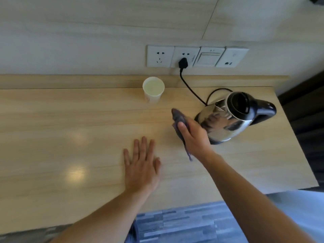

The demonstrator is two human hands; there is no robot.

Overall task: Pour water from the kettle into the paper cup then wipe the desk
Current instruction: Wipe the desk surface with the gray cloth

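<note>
A white paper cup (153,89) holding water stands upright at the back of the wooden desk (70,120). To its right a steel kettle (228,116) with a black handle rests on its base, lid open. My right hand (193,135) presses a purple cloth (178,118) onto the desk just left of the kettle, with one end of the cloth trailing toward me. My left hand (142,165) lies flat on the desk, fingers spread, holding nothing, in front of the cup.
A black cord (191,90) runs from the kettle base to a plug (183,63) in the wall socket strip (196,57). The desk ends just right of the kettle. Grey-blue floor (184,223) shows below the front edge.
</note>
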